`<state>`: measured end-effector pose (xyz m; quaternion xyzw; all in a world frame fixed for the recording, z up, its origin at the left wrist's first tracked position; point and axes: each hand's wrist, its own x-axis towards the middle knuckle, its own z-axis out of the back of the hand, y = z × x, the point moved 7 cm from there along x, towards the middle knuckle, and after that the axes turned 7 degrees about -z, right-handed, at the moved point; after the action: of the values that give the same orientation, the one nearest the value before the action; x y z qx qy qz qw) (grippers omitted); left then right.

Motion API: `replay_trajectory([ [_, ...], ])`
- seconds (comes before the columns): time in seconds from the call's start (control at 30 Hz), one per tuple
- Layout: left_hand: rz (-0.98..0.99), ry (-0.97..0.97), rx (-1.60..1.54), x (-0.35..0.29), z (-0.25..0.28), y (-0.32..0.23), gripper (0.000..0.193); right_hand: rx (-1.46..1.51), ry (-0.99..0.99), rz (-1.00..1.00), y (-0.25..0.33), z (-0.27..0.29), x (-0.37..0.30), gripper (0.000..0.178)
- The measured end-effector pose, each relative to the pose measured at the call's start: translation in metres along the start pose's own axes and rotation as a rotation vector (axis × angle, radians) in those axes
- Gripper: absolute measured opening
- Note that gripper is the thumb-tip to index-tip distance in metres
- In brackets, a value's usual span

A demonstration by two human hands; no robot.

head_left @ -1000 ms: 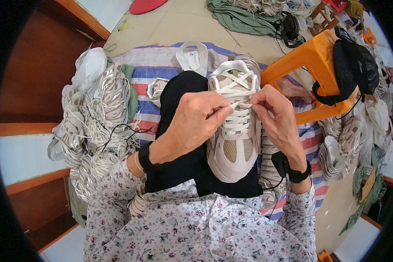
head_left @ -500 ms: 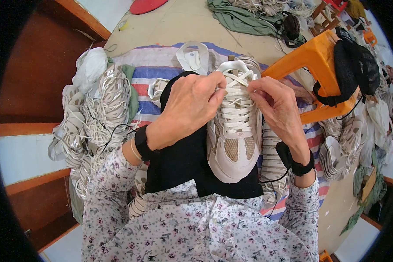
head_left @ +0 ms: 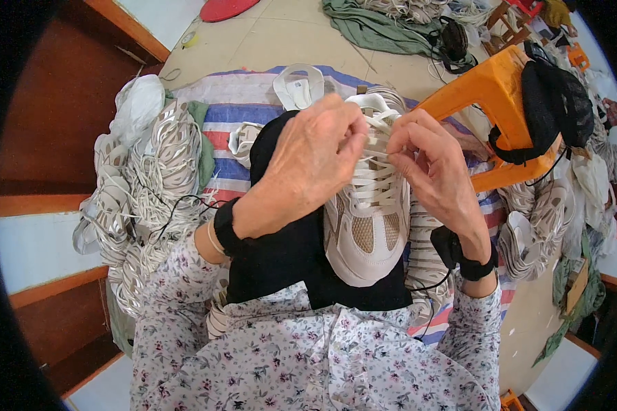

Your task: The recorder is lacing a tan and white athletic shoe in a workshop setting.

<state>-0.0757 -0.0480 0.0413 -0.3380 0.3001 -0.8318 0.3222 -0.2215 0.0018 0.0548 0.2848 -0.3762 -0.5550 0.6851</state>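
— Where's the shoe?

— The beige and white sneaker (head_left: 367, 219) lies on a black cloth (head_left: 281, 253) over the person's lap, toe toward the body and heel end pointing away.

— And the hands?

— Both are at the upper part of the white laces (head_left: 371, 175). The left hand (head_left: 308, 161) comes in across the shoe's left side, its fingers (head_left: 349, 133) bent and pinched shut on a lace near the top eyelets. The right hand (head_left: 432, 164) sits just beside it on the other side, fingers (head_left: 399, 145) curled and closed on the lace as well. The two sets of fingertips nearly touch above the tongue.

— Anything on the wrists?

— A black band on each one (head_left: 225, 229), and a thin dark cord runs from the right one.

— What lies around?

— A striped mat (head_left: 219, 130) in blue, red and white covers the floor under the lap. To the left is a big heap of more pale shoes (head_left: 137, 192) with loose laces. A white shoe part (head_left: 298, 85) lies just beyond the hands. To the right stands an orange plastic stool (head_left: 490, 96) with a black bag (head_left: 555, 103) on it, and more pale shoes (head_left: 535, 226) lie below it. A green cloth (head_left: 377, 27) is farther off on the tiled floor.
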Motion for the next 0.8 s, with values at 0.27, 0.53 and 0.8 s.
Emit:
replay_trajectory([
  [0.27,-0.057,-0.032,0.109,-0.003,-0.005,-0.009,0.007,-0.030,-0.017,-0.046,-0.001,-0.003,-0.002,0.008],
  [0.53,0.205,-0.119,-0.269,-0.001,0.008,0.006,0.011,0.338,-0.246,-0.179,-0.012,0.017,-0.005,0.008],
  [0.8,-0.074,-0.051,0.029,-0.033,0.007,-0.008,0.018,0.081,-0.083,-0.147,-0.025,-0.004,-0.030,0.018],
])
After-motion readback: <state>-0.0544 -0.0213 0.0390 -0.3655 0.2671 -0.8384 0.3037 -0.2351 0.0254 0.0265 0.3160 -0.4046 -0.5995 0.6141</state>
